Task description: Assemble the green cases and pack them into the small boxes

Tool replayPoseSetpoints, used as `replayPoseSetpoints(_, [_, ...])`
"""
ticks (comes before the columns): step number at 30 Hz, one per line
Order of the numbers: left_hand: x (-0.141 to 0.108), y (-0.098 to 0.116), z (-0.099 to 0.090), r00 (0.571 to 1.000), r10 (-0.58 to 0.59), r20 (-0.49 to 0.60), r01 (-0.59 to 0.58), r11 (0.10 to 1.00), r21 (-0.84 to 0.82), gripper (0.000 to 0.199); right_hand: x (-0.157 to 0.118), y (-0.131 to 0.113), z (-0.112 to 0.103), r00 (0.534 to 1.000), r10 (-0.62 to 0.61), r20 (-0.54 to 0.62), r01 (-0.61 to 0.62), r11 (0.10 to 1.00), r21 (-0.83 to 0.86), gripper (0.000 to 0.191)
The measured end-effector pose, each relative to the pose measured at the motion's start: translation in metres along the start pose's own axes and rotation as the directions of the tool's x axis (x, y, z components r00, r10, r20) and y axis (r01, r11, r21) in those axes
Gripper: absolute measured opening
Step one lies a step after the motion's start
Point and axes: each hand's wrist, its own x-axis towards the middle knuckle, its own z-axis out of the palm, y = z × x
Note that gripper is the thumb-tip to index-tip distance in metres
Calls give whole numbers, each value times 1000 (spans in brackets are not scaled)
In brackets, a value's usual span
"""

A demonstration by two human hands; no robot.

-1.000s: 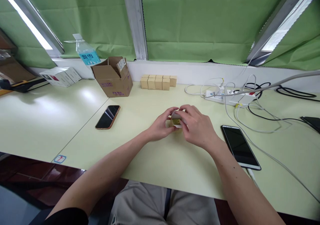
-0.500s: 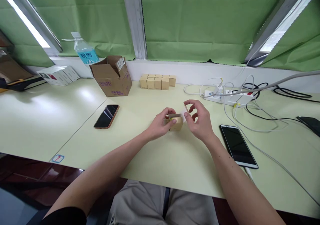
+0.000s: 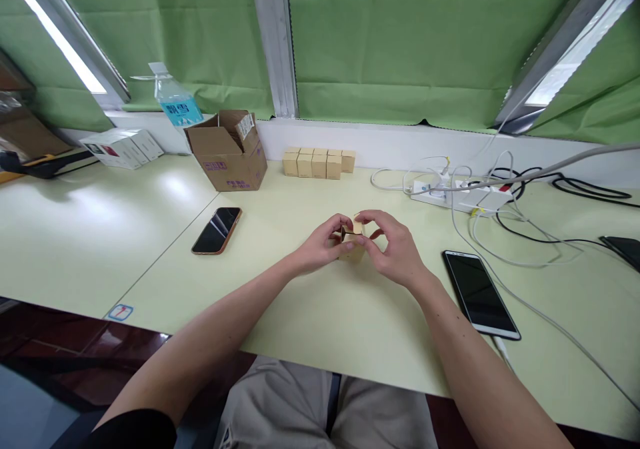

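A small tan cardboard box (image 3: 354,254) stands on the table in front of me, its top open and a dark gap showing inside. My left hand (image 3: 326,242) grips it from the left, thumb on the near face and fingers behind. At the top right, my right hand (image 3: 387,242) has its thumb and fingers closed on an upright tan flap (image 3: 358,226) above the opening. What lies inside the box is hidden by the fingers.
Several small tan boxes (image 3: 319,164) stand in a row at the back. Left of them are a larger carton (image 3: 235,169), a water bottle (image 3: 175,102) and white boxes (image 3: 123,148). Phones lie at left (image 3: 217,230) and right (image 3: 480,294). A power strip (image 3: 460,196) trails cables.
My right hand has moved left and slightly down onto the box top; before, it was apart on the right with a pale, blurred piece at its fingertips. My left hand keeps its grip.
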Motion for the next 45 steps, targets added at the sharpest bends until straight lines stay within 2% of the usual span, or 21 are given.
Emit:
replayPoseSetpoints(3, [-1, -4, -6, 997, -4, 82, 8, 999, -41, 48, -1, -2, 2, 998, -59, 14, 60, 994, -96, 30])
replayPoseSetpoints(6, [-1, -5, -5, 998, -33, 60, 33, 999, 3, 54, -2, -2, 6, 995, -100, 13, 101, 980, -173, 28])
replayPoseSetpoints(11, [-2, 0, 0, 998, -65, 22, 63, 996, 61, 56, -5, -1, 11, 983, -161, 89, 181, 934, -308, 35])
replayPoseSetpoints(15, [-2, 4, 0, 995, -101, 24, 99, 993, 65, 59, -5, -2, 12, 982, -166, 87, 185, 929, -321, 38])
replayPoseSetpoints(21, [-2, 5, 1, 995, -99, -21, 101, 982, 159, 55, -6, -3, 12, 983, -176, 52, 184, 945, -270, 39])
replayPoseSetpoints(27, [-2, 3, 3, 991, -118, -58, 127, 973, 190, 51, -7, -5, 13, 976, -182, 117, 213, 900, -380, 37])
replayPoseSetpoints(29, [-2, 3, 4, 987, -126, -98, 144, 965, 218, 52, -7, -4, 12, 974, -204, 97, 226, 887, -404, 41])
replayPoseSetpoints(32, [-1, 2, 4, 974, -125, -187, 174, 947, 271, 57, -6, -2, 11, 968, -250, -3, 228, 886, -405, 47])
replayPoseSetpoints(35, [1, 2, 5, 959, -135, -249, 216, 918, 334, 59, -5, -1, 12, 961, -272, -55, 224, 877, -425, 28])
replayPoseSetpoints(37, [1, 2, 6, 956, -139, -259, 230, 902, 365, 59, -4, -1, 14, 961, -275, -25, 238, 872, -428, 19])
replayPoseSetpoints(39, [1, 2, 7, 956, -132, -260, 228, 894, 385, 60, -4, -2, 15, 961, -276, -10, 246, 873, -420, 22])
replayPoseSetpoints(42, [0, 3, 7, 959, -122, -257, 222, 887, 404, 68, -4, 0, 17, 952, -293, -88, 231, 877, -422, 20])
replayPoseSetpoints(45, [-1, 4, 1, 974, -103, -201, 180, 889, 420, 78, -3, 4, 16, 941, -273, -201, 166, 888, -429, 17])
